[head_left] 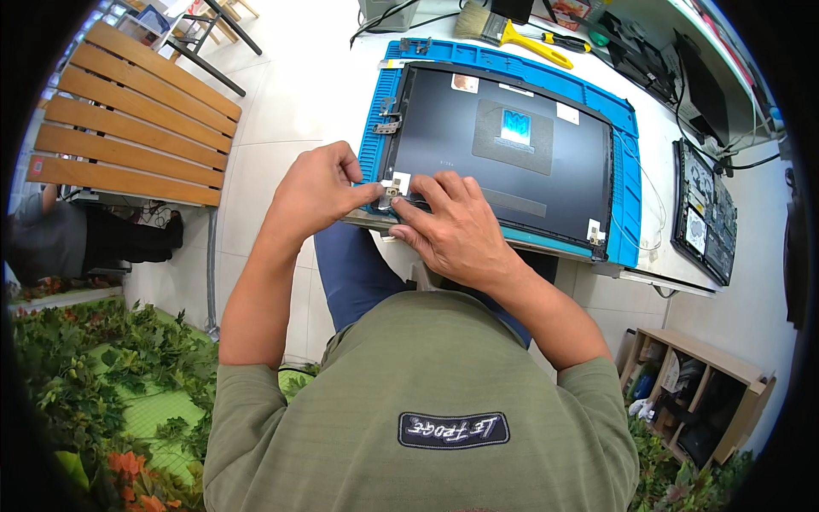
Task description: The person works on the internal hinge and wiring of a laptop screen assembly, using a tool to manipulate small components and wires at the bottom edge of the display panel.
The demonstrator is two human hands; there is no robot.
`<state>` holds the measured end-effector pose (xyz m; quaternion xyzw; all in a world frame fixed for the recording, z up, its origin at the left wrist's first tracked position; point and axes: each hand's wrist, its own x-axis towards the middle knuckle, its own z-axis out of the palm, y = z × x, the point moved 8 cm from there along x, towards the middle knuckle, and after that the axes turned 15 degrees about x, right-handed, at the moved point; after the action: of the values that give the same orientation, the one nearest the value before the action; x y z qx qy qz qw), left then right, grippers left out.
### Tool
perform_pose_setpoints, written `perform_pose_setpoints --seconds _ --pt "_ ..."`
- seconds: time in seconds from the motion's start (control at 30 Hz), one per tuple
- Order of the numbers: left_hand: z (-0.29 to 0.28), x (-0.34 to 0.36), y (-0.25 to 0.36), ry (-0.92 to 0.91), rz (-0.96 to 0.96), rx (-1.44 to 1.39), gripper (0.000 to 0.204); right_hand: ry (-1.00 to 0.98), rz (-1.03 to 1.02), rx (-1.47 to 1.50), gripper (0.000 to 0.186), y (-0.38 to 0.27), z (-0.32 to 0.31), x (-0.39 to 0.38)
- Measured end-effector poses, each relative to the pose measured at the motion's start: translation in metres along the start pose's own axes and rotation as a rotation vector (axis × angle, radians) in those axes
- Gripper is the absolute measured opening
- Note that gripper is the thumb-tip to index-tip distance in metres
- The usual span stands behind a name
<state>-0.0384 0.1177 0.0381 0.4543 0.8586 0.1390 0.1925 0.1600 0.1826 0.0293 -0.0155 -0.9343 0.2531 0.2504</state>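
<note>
A dark laptop lid lies on a blue work mat. At its lower left corner is a small metal hinge piece beside white tape. My left hand touches that piece with its thumb tip, index finger curled apart from the thumb. My right hand has its bent fingers on and beside the same corner, index fingertip at the piece and thumb apart, lower, by the edge. Other metal hinges lie along the mat's left side. Whether either hand grips anything underneath is hard to see.
A yellow brush and screwdriver lie behind the mat. An opened laptop base is at right, under cables. At left are a slatted wooden seat and another person. A wooden shelf unit stands lower right.
</note>
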Motion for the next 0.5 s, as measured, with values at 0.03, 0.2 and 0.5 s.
perform_pose_setpoints --seconds 0.03,0.2,0.5 --pt "0.003 0.002 0.0 -0.008 0.006 -0.031 0.039 -0.003 -0.001 0.007 0.038 0.0 0.0 0.001" --pt "0.023 0.008 0.002 -0.065 -0.005 -0.08 0.037 0.026 0.003 0.032 0.036 0.003 -0.002 0.001" --pt "0.025 0.013 -0.006 -0.055 -0.006 -0.13 0.035 0.067 -0.008 0.079 0.035 0.007 -0.004 0.004"
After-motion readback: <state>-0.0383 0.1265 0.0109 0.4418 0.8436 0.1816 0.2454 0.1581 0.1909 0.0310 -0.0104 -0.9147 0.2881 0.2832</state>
